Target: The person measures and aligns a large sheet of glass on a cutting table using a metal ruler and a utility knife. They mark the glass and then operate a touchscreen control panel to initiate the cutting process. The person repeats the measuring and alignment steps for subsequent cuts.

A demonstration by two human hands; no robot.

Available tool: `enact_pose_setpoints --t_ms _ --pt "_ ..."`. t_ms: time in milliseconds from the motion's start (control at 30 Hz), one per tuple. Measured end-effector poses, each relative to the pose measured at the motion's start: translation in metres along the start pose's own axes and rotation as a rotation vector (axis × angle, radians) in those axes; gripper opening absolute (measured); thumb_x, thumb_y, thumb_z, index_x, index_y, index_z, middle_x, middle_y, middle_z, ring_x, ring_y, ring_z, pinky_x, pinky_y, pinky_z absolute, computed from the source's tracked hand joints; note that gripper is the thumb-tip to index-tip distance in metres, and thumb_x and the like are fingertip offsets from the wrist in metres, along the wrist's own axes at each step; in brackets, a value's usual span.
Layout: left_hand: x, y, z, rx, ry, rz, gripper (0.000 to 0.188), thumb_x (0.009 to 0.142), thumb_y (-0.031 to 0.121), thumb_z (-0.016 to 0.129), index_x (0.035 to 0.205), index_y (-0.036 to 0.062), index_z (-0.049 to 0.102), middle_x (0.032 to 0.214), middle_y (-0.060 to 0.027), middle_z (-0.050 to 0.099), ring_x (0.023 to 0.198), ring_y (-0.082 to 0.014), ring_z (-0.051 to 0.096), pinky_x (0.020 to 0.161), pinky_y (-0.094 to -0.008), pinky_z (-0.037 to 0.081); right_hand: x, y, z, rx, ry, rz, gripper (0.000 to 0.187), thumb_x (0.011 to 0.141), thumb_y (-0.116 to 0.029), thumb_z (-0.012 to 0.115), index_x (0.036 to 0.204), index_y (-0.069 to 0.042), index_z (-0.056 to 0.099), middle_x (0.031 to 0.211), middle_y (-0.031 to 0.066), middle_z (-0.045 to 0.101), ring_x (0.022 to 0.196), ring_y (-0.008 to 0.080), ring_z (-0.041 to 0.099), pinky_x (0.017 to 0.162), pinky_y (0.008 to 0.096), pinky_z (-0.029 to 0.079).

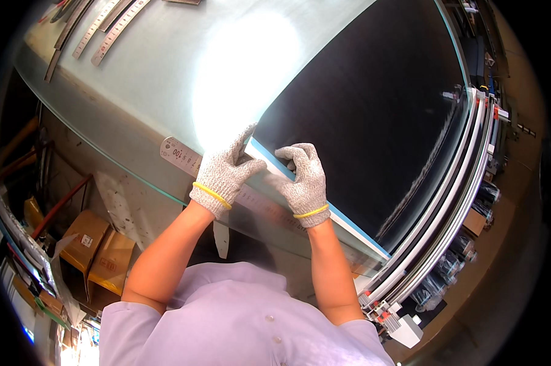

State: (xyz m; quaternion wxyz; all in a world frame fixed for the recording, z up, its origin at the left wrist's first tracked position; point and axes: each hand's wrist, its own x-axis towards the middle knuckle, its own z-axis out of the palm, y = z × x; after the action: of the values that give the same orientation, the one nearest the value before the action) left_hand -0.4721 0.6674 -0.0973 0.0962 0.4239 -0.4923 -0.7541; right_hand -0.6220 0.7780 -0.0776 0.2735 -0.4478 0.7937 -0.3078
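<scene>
Reaching in to the near edge of a glass tabletop [135,119], toward a wide dark sheet [373,110] spread over its right half and bordered along the near side by a narrow blue-and-white strip [355,229]. Left gloved hand [224,171] at the strip's left end, thumb and forefinger parted in a V about the corner, not visibly closed on anything. Right gloved hand [304,183] just along from there, fingers curled over the strip, thumb stretched toward the left; cannot tell whether pinching it or merely resting on it. Lying along the tabletop's near edge, passing below the left gloved hand, a steel ruler [179,155]. More rulers [118,33] toward the far left corner; silver rails [470,192] along the right edge.

Judging by looks, thin and fairly light for such a breadth, probably stiffer along the strip than across the open middle, likely slick on the glossy face and easy to scratch or crease. Best held by the strip, hands well apart, with flat finger pads rather than hard fingertips; better not lifted by one corner alone, for fear of bending.
</scene>
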Motion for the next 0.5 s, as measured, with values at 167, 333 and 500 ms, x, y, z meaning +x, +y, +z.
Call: enact_pose_setpoints --t_ms 167,333,500 --pt "-0.001 0.001 0.002 0.107 0.016 0.025 0.072 0.085 0.009 0.077 0.149 0.0033 0.047 0.098 -0.0067 0.069 0.089 -0.0091 0.064 0.081 -0.0257 0.055 -0.002 0.002 0.003 0.005 0.009 0.010 0.042 0.064 -0.013 0.084 0.102 -0.006 0.068 0.102 0.0126 0.061 0.095 0.0322 0.062 0.084 0.0413 0.052" --pt "-0.002 -0.003 0.006 0.197 0.112 0.133 0.063 0.086 0.012 0.076 0.143 -0.0019 0.051 0.088 -0.0078 0.070 0.074 -0.0093 0.066 0.069 -0.0252 0.056 -0.004 0.006 0.008 -0.044 0.041 -0.013 0.044 0.065 -0.014 0.085 0.104 -0.007 0.068 0.103 0.0124 0.061 0.098 0.0323 0.061 0.085 0.0416 0.051" --pt "0.006 -0.008 0.016 0.156 0.267 -0.036 0.044 0.089 0.020 0.072 0.124 -0.0057 0.062 0.070 -0.0083 0.068 0.061 -0.0126 0.066 0.061 -0.0289 0.053 -0.011 0.004 0.015 -0.137 0.090 -0.070 0.048 0.067 -0.016 0.084 0.111 -0.007 0.067 0.107 0.0124 0.061 0.103 0.0335 0.059 0.089 0.0446 0.047"
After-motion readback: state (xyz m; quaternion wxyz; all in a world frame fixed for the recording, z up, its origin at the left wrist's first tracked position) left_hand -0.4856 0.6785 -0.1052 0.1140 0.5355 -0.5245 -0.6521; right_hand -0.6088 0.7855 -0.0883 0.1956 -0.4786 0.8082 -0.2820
